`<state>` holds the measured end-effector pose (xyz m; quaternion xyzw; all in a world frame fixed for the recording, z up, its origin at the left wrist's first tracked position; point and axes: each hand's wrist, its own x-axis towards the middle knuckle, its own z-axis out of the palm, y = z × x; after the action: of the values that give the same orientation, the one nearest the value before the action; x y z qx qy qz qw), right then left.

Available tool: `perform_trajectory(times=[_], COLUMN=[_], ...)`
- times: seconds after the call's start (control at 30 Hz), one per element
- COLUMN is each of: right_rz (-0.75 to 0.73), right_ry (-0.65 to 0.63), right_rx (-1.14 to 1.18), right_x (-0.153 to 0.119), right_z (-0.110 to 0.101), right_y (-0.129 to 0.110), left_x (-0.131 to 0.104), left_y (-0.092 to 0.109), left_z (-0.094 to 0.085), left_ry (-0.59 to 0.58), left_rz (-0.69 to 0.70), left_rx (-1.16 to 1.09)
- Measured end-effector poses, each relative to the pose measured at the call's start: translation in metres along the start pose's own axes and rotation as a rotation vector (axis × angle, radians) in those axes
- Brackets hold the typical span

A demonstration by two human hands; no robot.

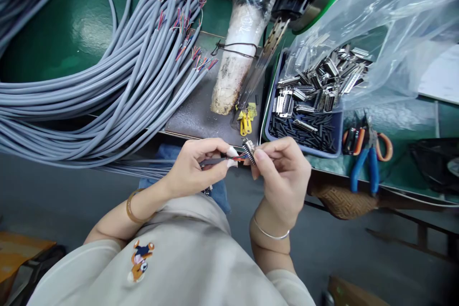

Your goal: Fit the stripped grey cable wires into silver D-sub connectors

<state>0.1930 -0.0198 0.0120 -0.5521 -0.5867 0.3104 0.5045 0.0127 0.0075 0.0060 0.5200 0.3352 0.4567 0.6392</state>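
At the frame's centre, the hands (236,167) pinch a grey-sheathed cable (213,161) and a silvery, pin-edged metal connector (248,151). Red, orange and blue wires (241,157) fan between.

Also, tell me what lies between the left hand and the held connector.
Thin coloured wires span from the left hand to the connector, as the head view shows.

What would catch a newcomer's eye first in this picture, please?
Probably the big sweep of grey cables across the left. Next, the blue tray heaped with metal connectors at right. Then, at front centre, the left hand gripping a thin cable, the right hand a small connector.
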Motion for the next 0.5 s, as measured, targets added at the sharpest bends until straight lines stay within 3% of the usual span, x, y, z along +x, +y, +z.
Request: perform_trajectory(times=[0.1, 0.17, 0.27, 0.33, 0.43, 0.5], right_rz=[0.047, -0.006, -0.218, -0.305, -0.333, -0.360], right_ry=[-0.012, 0.168, 0.431, 0.382, 0.122, 0.030], right_rx=[0.025, -0.076, -0.225, -0.310, -0.405, -0.446], right_x=[0.000, -0.004, -0.013, -0.017, -0.019, -0.017], right_z=[0.003, 0.006, 0.005, 0.003, 0.002, 0.003], right_y=[0.002, 0.002, -0.001, -0.004, -0.007, -0.006], left_x=[0.000, 0.001, 0.002, 0.001, 0.000, -0.001], left_y=[-0.001, -0.002, -0.002, 0.000, 0.001, 0.000], left_z=[0.001, 0.002, 0.003, 0.004, 0.005, 0.005], left_ry=[-0.002, 0.015, 0.037, 0.041, 0.034, 0.031], left_rz=[-0.188, -0.276, -0.302, -0.298, -0.277, -0.253], left_rx=[-0.164, -0.235, -0.267, -0.262, -0.237, -0.222])
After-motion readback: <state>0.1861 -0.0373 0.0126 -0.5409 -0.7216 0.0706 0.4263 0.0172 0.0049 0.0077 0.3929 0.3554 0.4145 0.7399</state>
